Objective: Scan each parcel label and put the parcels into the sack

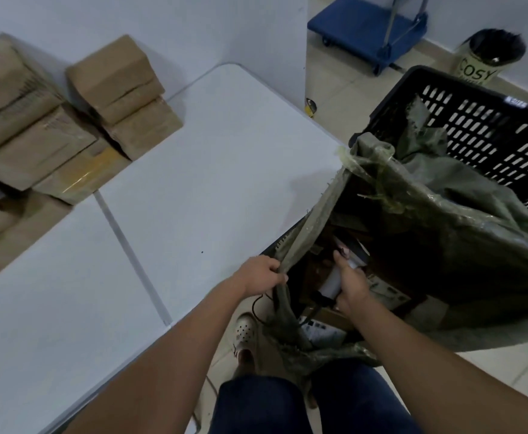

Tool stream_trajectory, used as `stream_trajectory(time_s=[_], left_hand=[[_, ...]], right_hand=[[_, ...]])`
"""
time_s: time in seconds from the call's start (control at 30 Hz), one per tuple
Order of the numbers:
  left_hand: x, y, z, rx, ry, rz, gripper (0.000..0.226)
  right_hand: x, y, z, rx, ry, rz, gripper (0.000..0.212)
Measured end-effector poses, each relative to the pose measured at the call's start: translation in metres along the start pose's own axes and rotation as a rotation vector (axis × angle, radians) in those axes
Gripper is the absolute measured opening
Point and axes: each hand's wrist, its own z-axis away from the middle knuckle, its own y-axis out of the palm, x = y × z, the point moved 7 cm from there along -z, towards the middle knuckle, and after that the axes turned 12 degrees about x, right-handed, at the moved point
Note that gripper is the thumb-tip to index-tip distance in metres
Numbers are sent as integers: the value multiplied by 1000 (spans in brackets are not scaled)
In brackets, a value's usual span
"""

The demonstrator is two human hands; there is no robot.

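Dim flat indoor light, soft overall blur, wide-angle bending at edges, sack [428,245] interior in deep shadow

Parcel sorting room, stacked boxes [37,130], trolley [369,29]

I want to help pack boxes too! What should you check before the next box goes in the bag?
1. Sack mouth held open: ok, the left hand grips its edge.
2. Right hand free for a box: not ok, it holds the white scanner inside the sack.
3. Boxes left to pack: ok, a stack of brown parcels sits on the table.
4. Room in the sack: cannot tell, too dark inside.
5. Next label scanned: cannot tell.
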Motion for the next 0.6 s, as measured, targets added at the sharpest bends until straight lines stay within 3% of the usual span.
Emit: stream_trajectory(time_s=[0.3, 0.47, 0.6], left_hand=[[-22, 20, 3, -12, -16, -146, 36], [-26, 27, 5, 29, 25, -115, 29], [-17, 0, 16, -59, 70, -80, 25]], right_hand=[[46, -17, 80, -1, -84, -7, 20], [70, 1, 107, 20, -116, 62, 27], [85, 40, 115, 61, -168, 161, 27]])
